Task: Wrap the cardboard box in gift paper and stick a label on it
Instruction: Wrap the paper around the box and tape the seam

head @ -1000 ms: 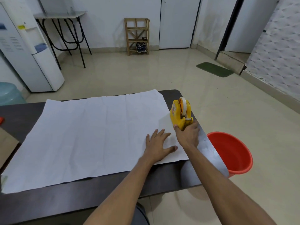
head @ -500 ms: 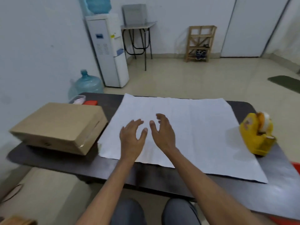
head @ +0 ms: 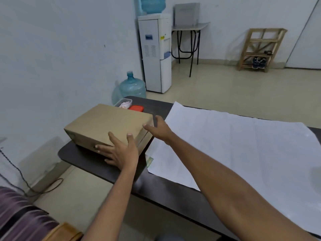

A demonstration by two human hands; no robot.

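We have moved off the white gift paper sheet (head: 243,145); our left grip (head: 119,150) and right grip (head: 159,126), both spread, now flank the brown cardboard box (head: 107,122) at the dark desk's (head: 161,188) left edge, likely to lift it.

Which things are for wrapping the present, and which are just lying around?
For the job: cardboard box, white paper sheet, left hand, right hand.

Just lying about: red lid, clear tub, blue water bottle, water dispenser, wooden rack.
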